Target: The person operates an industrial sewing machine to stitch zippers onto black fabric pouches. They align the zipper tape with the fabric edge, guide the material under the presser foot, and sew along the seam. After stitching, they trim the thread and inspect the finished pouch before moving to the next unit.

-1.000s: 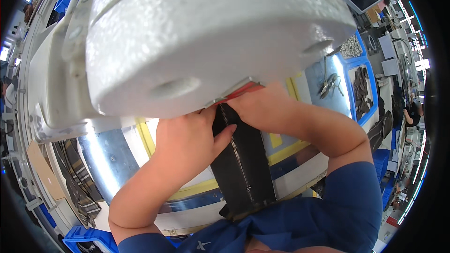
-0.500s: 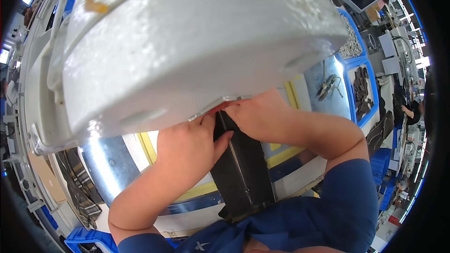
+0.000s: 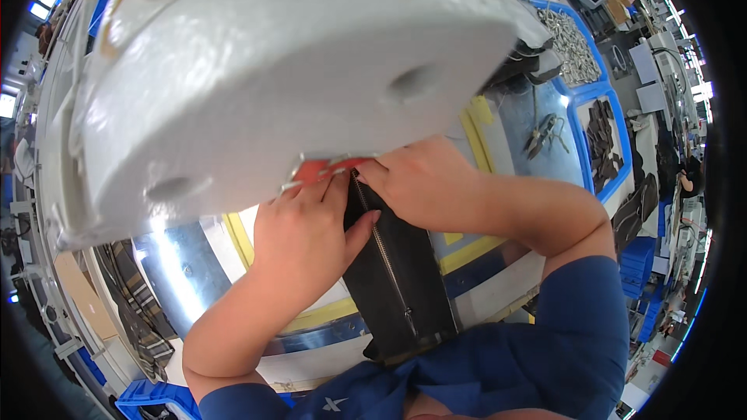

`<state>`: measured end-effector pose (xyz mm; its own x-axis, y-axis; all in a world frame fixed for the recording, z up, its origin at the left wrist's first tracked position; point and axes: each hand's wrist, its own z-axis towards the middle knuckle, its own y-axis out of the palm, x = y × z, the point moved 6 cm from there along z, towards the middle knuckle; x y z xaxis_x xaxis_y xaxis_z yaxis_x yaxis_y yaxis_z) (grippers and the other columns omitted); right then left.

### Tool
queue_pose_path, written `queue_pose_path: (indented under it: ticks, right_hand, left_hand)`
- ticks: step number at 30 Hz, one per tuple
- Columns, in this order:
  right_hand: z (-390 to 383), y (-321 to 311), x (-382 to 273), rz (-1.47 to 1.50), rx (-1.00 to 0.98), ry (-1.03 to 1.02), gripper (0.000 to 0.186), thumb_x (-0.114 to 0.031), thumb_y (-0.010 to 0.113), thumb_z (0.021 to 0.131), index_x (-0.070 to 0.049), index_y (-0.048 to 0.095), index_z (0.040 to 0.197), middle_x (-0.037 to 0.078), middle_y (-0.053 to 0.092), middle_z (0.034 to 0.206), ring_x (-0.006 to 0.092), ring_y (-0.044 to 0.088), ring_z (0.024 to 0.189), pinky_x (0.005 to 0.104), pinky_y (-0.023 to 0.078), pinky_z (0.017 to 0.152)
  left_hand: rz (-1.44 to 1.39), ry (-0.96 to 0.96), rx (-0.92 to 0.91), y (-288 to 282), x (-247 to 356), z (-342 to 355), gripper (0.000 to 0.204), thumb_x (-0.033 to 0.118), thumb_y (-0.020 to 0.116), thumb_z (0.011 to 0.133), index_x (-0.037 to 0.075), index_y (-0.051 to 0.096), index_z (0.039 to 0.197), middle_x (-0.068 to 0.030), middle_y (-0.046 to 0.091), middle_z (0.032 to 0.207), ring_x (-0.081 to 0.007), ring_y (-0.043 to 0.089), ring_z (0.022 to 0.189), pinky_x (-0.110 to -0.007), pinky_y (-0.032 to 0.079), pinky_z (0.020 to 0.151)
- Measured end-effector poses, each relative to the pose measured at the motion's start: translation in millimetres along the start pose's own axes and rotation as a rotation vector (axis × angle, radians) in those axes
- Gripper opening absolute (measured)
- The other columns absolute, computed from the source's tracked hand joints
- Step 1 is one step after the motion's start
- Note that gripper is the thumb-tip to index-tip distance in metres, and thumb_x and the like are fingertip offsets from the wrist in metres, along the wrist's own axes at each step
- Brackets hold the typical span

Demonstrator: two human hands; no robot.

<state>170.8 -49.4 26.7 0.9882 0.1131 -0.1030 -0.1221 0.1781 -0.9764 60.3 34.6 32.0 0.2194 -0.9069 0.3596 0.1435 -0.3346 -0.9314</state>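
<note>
A long black fabric piece [image 3: 420, 284] with a metal zipper [image 3: 391, 268] runs from my body up under the white sewing machine head [image 3: 257, 93]. My left hand [image 3: 303, 233] lies on its left side, thumb stretched across to the zipper; its other fingertips are partly hidden under a red and metal part [image 3: 315, 171] of the machine. Near the top end, my right hand [image 3: 428, 183] has its fingers curled and closed on the fabric's right side. The zipper slider [image 3: 408, 313] sits at the lower end. The machine head hides where the needle meets the cloth.
Yellow tape strips [image 3: 475, 140] mark the work surface. Pliers-like snips [image 3: 545, 136] lie at the right, beside blue-rimmed trays [image 3: 574, 120] of small metal parts and dark pieces. Plaid cloth [image 3: 132, 295] lies at the left. A blue crate [image 3: 156, 393] stands at lower left.
The machine head appears shifted up and left in view, exposing more of the red part and the trays. Both hands and the fabric's top end are slightly farther left.
</note>
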Motion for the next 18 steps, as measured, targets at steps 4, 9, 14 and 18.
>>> queue_pose_path:
  ticks: [4, 9, 14, 18]
  right_hand:
    - [1, 6, 3, 0.114, 0.074, 0.047, 0.029, -0.02, 0.068, 0.091, 0.002, 0.069, 0.11, 0.013, 0.071, 0.103, 0.0287, 0.07, 0.097, 0.0391, 0.052, 0.086]
    - [-25, -41, -10, 0.177, 0.019, 0.154, 0.026, -0.023, 0.069, 0.096, -0.002, 0.068, 0.11, 0.014, 0.071, 0.102, 0.034, 0.07, 0.098, 0.0434, 0.053, 0.087]
    - [-106, -74, -93, 0.341, -0.586, 0.175, 0.031, -0.031, 0.065, 0.099, -0.001, 0.071, 0.101, 0.021, 0.073, 0.091, 0.0411, 0.072, 0.093, 0.0505, 0.057, 0.083]
    - [-224, -25, -178, 0.591, -1.105, 0.173, 0.036, -0.034, 0.06, 0.103, -0.001, 0.073, 0.108, 0.024, 0.074, 0.102, 0.0434, 0.071, 0.102, 0.0525, 0.056, 0.09]
  left_hand:
    - [0.015, 0.028, 0.072, 0, -1, -4, 0.062, 0.036, 0.083, 0.083, -0.006, 0.069, 0.127, -0.0234, 0.072, 0.126, -0.0371, 0.074, 0.099, -0.043, 0.059, 0.089]
    - [0.05, 0.097, 0.166, -7, 14, -6, 0.059, 0.037, 0.081, 0.086, -0.005, 0.07, 0.126, -0.0226, 0.072, 0.13, -0.038, 0.074, 0.102, -0.043, 0.058, 0.092]
    - [-0.193, 0.29, 0.257, -50, 43, -36, 0.048, 0.033, 0.081, 0.088, -0.003, 0.074, 0.12, -0.0207, 0.075, 0.117, -0.0359, 0.073, 0.099, -0.042, 0.057, 0.09]
    - [-0.869, 0.499, 0.309, -134, 94, -97, 0.032, 0.029, 0.077, 0.091, 0.001, 0.074, 0.107, -0.0113, 0.074, 0.105, -0.0288, 0.067, 0.094, -0.042, 0.051, 0.087]
